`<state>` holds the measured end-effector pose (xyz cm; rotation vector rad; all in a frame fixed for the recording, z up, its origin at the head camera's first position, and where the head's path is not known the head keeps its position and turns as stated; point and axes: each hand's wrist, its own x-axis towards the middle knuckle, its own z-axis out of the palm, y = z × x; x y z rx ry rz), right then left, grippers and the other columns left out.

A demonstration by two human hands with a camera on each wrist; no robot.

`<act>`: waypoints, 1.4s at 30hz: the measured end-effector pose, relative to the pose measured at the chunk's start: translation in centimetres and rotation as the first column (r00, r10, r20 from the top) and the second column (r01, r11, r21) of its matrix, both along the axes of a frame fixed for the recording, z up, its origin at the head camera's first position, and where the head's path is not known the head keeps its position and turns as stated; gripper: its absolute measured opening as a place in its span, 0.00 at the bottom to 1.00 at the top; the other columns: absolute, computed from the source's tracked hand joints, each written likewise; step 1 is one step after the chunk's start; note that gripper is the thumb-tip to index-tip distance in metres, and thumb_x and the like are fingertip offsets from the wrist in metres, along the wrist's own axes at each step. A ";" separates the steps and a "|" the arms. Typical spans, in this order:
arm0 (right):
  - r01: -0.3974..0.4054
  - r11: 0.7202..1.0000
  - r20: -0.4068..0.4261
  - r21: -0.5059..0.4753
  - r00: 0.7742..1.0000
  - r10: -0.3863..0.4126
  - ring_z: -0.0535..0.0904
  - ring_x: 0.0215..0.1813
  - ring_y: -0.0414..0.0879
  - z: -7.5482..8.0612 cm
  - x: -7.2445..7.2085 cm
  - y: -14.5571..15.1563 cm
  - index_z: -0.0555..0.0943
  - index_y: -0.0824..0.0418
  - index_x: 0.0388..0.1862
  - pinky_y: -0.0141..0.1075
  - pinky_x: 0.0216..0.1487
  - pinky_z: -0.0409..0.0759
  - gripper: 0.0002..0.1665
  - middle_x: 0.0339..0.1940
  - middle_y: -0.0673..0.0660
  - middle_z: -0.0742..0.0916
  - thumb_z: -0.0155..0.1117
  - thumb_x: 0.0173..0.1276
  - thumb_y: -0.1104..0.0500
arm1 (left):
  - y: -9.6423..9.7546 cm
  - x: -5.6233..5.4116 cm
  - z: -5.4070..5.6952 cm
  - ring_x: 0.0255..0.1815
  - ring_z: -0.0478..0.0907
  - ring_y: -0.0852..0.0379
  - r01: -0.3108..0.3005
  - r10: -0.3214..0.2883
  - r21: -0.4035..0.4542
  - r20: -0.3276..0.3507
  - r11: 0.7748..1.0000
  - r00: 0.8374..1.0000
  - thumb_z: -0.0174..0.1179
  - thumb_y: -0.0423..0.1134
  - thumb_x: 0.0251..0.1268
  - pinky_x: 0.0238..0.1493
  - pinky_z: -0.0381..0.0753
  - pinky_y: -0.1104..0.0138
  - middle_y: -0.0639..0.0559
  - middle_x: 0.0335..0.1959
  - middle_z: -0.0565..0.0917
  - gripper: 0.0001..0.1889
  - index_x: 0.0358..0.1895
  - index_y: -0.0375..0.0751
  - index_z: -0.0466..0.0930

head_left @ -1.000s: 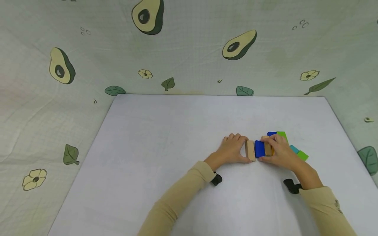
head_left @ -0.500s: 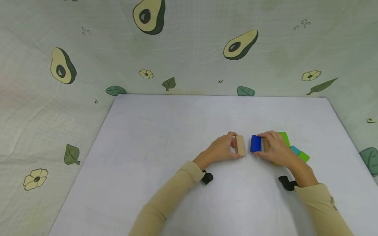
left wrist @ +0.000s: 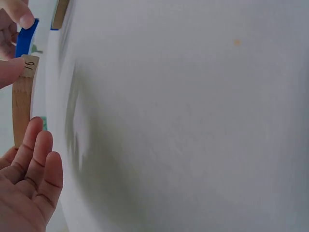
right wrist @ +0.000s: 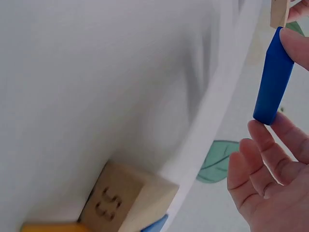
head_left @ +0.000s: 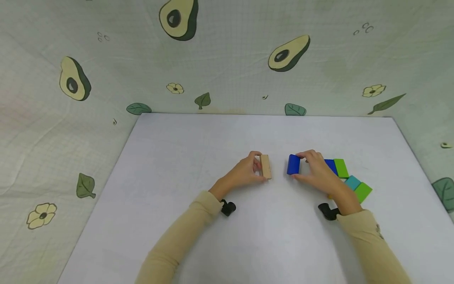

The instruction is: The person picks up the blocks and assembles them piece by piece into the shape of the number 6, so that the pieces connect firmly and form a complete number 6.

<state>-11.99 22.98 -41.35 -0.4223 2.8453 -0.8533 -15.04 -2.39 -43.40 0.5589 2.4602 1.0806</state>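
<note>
My left hand (head_left: 241, 172) pinches a plain wooden block (head_left: 265, 167) between thumb and fingertips at its two ends. In the left wrist view a two-digit number is marked on that wooden block (left wrist: 21, 106) near the thumb, and the other fingers are spread loosely. To the right, my right hand (head_left: 318, 170) pinches a blue block (head_left: 293, 164) the same way. The right wrist view shows this blue block (right wrist: 273, 79) held up off the table, thumb on one end and fingertips on the other. A gap separates the two held blocks in the head view.
Behind my right hand lie a blue block (head_left: 331, 165), a green block (head_left: 341, 168), a teal block (head_left: 352, 182) and another green block (head_left: 363, 192). A numbered wooden block (right wrist: 123, 198) and a yellow piece (right wrist: 53, 227) sit below the right wrist. A white table (head_left: 198, 157) meets a patterned cloth.
Both hands have moved left and slightly away from me, carrying the wooden block and the blue block off from the group. The gap between the two blocks has widened.
</note>
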 end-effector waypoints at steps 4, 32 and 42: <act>0.021 1.000 0.035 -0.019 0.999 -0.020 0.65 0.57 0.61 -0.1 -0.7 -0.9 0.62 0.68 0.63 0.59 0.53 0.66 0.41 0.58 0.67 0.69 0.69 0.57 0.54 | -1.4 -0.4 0.1 0.41 0.73 0.59 -0.014 0.014 0.008 0.003 1.000 1.000 0.70 0.41 0.48 0.43 0.72 0.70 0.52 0.43 0.77 0.43 0.66 0.41 0.54; 0.136 0.960 0.157 -0.243 0.983 -0.099 0.72 0.50 0.58 -2.1 -4.8 -7.5 0.60 0.74 0.61 0.45 0.46 0.73 0.43 0.53 0.69 0.71 0.70 0.55 0.56 | -7.3 -2.5 0.9 0.42 0.73 0.56 -0.001 0.009 -0.094 0.087 0.996 0.996 0.69 0.36 0.48 0.44 0.72 0.67 0.48 0.44 0.76 0.43 0.68 0.42 0.54; 0.187 0.936 0.196 -0.298 0.972 -0.132 0.72 0.47 0.55 -2.5 -6.1 -10.1 0.61 0.74 0.61 0.41 0.46 0.72 0.43 0.51 0.68 0.72 0.70 0.55 0.54 | -8.3 -3.8 1.0 0.41 0.74 0.56 -0.004 0.017 -0.073 0.177 0.997 0.984 0.68 0.33 0.48 0.44 0.72 0.69 0.46 0.43 0.76 0.43 0.68 0.42 0.55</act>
